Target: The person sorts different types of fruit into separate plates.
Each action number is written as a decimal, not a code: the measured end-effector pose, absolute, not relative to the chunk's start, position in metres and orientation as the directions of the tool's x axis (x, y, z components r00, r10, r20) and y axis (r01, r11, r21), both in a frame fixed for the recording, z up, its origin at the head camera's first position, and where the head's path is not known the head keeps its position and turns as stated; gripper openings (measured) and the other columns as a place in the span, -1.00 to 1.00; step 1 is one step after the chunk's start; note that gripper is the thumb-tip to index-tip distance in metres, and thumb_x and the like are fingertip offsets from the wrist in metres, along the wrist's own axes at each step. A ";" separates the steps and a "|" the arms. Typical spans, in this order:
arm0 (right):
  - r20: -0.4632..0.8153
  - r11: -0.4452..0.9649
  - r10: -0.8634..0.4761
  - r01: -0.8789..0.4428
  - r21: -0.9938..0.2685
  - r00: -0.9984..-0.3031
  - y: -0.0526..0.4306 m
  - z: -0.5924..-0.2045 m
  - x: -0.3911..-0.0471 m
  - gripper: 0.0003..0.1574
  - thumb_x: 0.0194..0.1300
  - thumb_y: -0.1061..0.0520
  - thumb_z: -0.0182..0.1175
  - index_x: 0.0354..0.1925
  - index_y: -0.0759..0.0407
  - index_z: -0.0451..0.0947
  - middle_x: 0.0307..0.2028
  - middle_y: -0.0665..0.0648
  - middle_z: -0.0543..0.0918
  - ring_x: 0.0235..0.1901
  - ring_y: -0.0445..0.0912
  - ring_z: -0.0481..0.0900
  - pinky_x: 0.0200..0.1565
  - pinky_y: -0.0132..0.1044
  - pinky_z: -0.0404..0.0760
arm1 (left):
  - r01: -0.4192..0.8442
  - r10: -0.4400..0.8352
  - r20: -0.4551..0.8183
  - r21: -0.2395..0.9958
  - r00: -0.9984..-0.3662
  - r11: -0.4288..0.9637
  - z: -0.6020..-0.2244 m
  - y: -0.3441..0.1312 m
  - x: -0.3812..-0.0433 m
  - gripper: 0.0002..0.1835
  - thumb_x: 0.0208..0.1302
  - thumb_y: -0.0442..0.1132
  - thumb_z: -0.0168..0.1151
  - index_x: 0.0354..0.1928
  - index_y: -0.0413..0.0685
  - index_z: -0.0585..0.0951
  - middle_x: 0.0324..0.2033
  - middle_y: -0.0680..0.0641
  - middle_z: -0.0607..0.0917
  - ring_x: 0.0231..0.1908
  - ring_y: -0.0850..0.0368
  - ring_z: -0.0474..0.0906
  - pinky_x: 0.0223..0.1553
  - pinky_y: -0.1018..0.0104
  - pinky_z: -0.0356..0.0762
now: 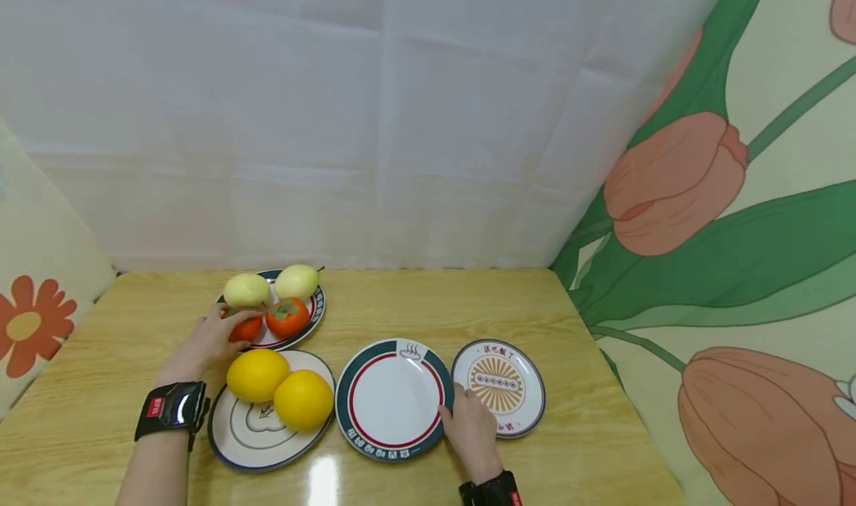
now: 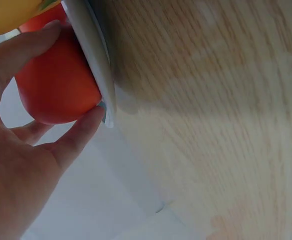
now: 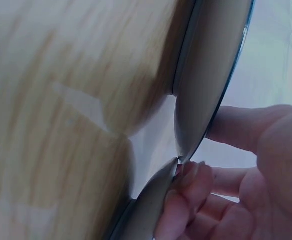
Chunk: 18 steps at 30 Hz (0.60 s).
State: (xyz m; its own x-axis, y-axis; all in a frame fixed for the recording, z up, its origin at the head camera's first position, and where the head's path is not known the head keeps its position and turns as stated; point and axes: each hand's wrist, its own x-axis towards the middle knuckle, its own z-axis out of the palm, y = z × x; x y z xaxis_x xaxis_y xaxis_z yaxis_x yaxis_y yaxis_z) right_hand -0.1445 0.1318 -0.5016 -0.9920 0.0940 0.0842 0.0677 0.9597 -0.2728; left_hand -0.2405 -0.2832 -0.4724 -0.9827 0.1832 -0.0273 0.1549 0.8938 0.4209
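Note:
My left hand (image 1: 210,342) grips an orange-red persimmon (image 2: 61,80) at the near left of the back-left plate (image 1: 317,320), thumb and fingers on opposite sides of it. The fruit is close against the plate's rim. Beside it lie a second persimmon (image 1: 287,318) with its green calyx up and two pale yellow-green pears (image 1: 247,291). My right hand (image 1: 471,428) holds the near-right rim of a green-rimmed plate (image 1: 394,394), thumb on top and fingers curled at its edge. Those fingers also touch the adjoining small plate (image 1: 531,387); their exact hold is partly hidden.
Two yellow, lemon-like fruits (image 1: 303,400) sit on a white plate (image 1: 267,458) at the front left, near my left wrist. A white cloth (image 1: 401,157) hangs behind the wooden table (image 1: 568,461). Flower-printed covering (image 1: 702,283) borders the right side.

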 end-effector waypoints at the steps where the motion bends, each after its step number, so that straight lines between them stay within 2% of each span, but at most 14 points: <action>1: 0.103 0.961 0.088 0.057 -0.271 -0.991 0.132 -0.502 -0.144 -0.44 0.02 -0.01 0.37 -0.05 0.25 0.56 -0.26 0.29 0.67 -0.40 0.09 0.63 -0.51 -0.08 0.58 | 0.162 0.186 -0.017 0.422 -0.982 0.892 -0.472 -0.283 -0.239 -0.49 0.17 -0.27 0.23 0.19 -0.02 0.39 0.17 -0.56 0.09 0.00 -0.56 0.13 -0.21 -0.56 0.29; 4: 0.143 0.964 0.074 0.034 -0.262 -0.987 0.132 -0.503 -0.143 -0.46 -0.01 0.00 0.38 -0.08 0.24 0.57 -0.30 0.27 0.67 -0.44 0.08 0.63 -0.55 -0.09 0.56 | 0.186 0.202 0.009 0.427 -0.979 0.885 -0.466 -0.281 -0.235 -0.48 0.14 -0.30 0.24 0.18 -0.04 0.40 0.16 -0.58 0.10 -0.01 -0.57 0.15 -0.21 -0.56 0.28; 8: 0.134 0.965 0.080 0.044 -0.258 -0.988 0.133 -0.504 -0.144 -0.44 -0.01 -0.01 0.38 -0.07 0.26 0.56 -0.29 0.28 0.67 -0.44 0.09 0.63 -0.55 -0.10 0.57 | 0.240 0.224 0.086 0.381 -0.971 0.893 -0.449 -0.270 -0.228 -0.48 0.13 -0.29 0.28 0.16 -0.03 0.41 0.13 -0.59 0.16 -0.04 -0.58 0.21 -0.22 -0.51 0.37; 11: 0.121 0.964 0.091 0.057 -0.258 -0.988 0.133 -0.504 -0.145 -0.44 0.00 -0.02 0.38 -0.06 0.25 0.56 -0.28 0.28 0.67 -0.43 0.09 0.63 -0.54 -0.09 0.57 | 0.284 0.252 0.140 0.326 -0.958 0.901 -0.432 -0.250 -0.221 -0.47 0.13 -0.23 0.30 0.17 0.03 0.41 0.11 -0.53 0.20 -0.06 -0.54 0.24 -0.27 -0.42 0.46; 18: 0.088 0.957 0.098 0.070 -0.281 -0.991 0.132 -0.503 -0.145 -0.45 0.02 -0.01 0.37 -0.05 0.25 0.56 -0.26 0.29 0.67 -0.39 0.09 0.63 -0.51 -0.08 0.59 | 0.421 0.352 0.258 0.302 -0.900 0.855 -0.416 -0.189 -0.210 -0.46 0.09 -0.27 0.34 0.16 0.07 0.47 0.15 -0.44 0.25 -0.01 -0.46 0.31 -0.19 -0.26 0.55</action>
State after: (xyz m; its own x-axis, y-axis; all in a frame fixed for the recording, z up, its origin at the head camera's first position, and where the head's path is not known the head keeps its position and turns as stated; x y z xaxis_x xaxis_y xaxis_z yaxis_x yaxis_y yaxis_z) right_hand -0.1452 0.1323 -0.5027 -0.9912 0.0983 0.0884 0.0699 0.9573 -0.2806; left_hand -0.2098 -0.1890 -0.4155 -0.8998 0.3517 0.2582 0.4209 0.8553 0.3021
